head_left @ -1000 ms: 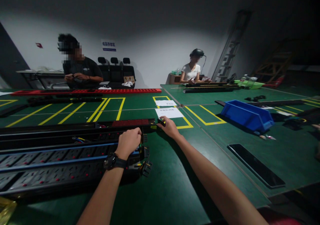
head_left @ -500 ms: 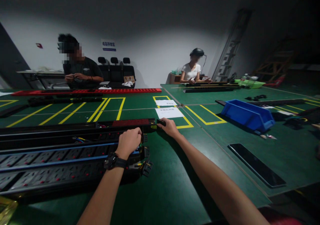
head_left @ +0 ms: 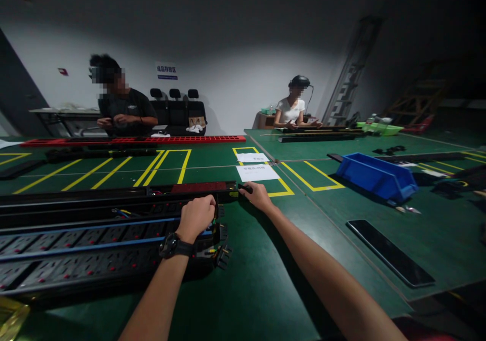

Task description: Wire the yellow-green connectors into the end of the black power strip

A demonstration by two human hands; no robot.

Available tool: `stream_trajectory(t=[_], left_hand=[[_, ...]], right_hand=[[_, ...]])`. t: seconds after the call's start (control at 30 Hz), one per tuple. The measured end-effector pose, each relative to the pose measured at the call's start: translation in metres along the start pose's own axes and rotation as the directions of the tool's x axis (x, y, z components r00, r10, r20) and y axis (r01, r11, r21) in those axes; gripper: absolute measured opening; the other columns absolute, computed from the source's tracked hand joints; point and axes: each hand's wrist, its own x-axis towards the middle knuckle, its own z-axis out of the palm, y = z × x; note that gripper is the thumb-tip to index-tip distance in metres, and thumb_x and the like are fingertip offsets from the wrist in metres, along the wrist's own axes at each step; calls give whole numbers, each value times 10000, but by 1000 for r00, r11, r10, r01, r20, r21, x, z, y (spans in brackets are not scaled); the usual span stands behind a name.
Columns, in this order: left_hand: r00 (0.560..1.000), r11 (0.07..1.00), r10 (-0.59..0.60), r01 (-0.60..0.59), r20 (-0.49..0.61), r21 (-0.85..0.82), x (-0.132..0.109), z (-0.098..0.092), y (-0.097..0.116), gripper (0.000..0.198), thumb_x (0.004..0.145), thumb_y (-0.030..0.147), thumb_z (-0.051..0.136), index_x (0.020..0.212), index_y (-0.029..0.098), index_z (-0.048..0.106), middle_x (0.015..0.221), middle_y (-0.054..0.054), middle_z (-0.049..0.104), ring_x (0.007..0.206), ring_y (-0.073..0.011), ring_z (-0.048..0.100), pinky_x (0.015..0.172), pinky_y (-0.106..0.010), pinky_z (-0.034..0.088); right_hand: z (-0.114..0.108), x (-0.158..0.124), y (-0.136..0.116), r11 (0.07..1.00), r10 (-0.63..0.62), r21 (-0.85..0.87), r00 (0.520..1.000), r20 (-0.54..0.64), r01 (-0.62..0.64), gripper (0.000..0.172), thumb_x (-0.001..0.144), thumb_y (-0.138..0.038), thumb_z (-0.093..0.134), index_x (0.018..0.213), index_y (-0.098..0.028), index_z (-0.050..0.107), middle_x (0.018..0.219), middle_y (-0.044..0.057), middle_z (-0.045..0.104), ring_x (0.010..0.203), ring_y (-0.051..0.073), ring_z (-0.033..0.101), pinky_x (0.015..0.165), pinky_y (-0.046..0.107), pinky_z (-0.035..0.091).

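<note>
Several long black power strips with sockets and small red parts lie side by side on the left. My left hand, wearing a black watch, rests over their right ends with its fingers curled closed. What those fingers grip is hidden. My right hand pinches a small black end cap, just off the right end of the farthest black strip. A yellow-green bit shows at that end. Black end caps and coloured wires hang at the ends of the nearer strips.
A phone and a blue bin stand on the green table to the right. Paper labels lie beyond my right hand. Across the table are two people, a long red rack and more black strips.
The view has shifted very slightly. Both my hands stay in nearly the same place, with the end cap still held at the strip's end.
</note>
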Motion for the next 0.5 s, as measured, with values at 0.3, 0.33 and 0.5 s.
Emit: stream_trajectory(t=[0.3,0.33,0.5], left_hand=[[1000,1000,7,-7,-8,2,-1,-1,-1,307,941,218,423,1028,275,712,1040,-78,798,1012,-291,746,814,-357,513],[1000,1000,8,-8,-9,3,-2,-1,-1,307,941,215,423,1032,274,711,1041,-77,799,1012,-289,746,813,-354,512],[1000,999,1,-2,-16,-38,-2,-2,-2,304,943,220,439,1079,283,703,1077,-74,796,1028,-286,747,829,-358,516]], right_hand=[[-30,-11,-7,997,45,70,999,-15,-43,397,1015,-488,498,944,-192,753,804,82,773,709,236,693,643,307,450],[-38,-15,-7,996,56,72,998,-18,-55,425,1027,-487,462,898,-191,738,794,88,770,708,238,693,640,309,446],[-91,-60,-24,994,39,95,997,60,-44,487,1023,-536,437,732,-214,656,683,40,723,642,213,665,632,298,428]])
